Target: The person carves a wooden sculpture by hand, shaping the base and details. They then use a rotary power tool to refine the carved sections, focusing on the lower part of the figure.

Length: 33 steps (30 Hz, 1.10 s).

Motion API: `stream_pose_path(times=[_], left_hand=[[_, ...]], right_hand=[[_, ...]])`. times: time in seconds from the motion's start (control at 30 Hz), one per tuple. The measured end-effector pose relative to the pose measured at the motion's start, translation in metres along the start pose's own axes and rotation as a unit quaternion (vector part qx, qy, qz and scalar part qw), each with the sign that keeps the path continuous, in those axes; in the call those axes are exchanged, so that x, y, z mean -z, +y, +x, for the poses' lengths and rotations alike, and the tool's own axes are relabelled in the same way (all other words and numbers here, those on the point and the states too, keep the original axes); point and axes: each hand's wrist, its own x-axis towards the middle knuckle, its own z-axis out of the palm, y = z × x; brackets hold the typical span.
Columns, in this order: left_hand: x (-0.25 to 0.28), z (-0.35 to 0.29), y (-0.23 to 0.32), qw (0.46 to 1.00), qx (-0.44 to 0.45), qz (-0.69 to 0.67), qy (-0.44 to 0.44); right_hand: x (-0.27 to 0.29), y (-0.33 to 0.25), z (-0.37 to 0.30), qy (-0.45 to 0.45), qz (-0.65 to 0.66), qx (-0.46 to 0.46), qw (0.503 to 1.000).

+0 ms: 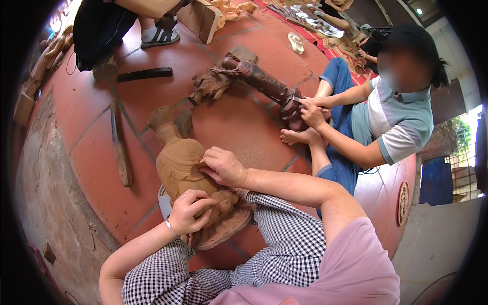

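Right hand [222, 166] on middle of brown carved figure [175, 155], fingers bent; cannot tell if fingertips pinch something. Left hand [190, 211] curled at figure's lower part, palm hidden, grip also unclear. Pale thing [164, 202] beside figure mostly hidden. Open red floor [94, 152] leftward, up to wooden bar [121, 145] and beyond. Farther, dark carving [262, 81]; seated co-worker [401, 119] occupies right side.

1 light-brown statue [176, 160], 1 dark-brown carving [265, 85], 2 wooden sticks [120, 146], 1 pale slipper [296, 43], 1 bracelet [171, 229].
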Motion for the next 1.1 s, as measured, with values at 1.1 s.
stream_pose_path(times=[1.1], left_hand=[[0.004,-0.003,0.002,1.000,-0.006,0.023,0.006]], right_hand=[[-0.015,-0.008,0.007,-0.021,0.055,-0.025,0.998]])
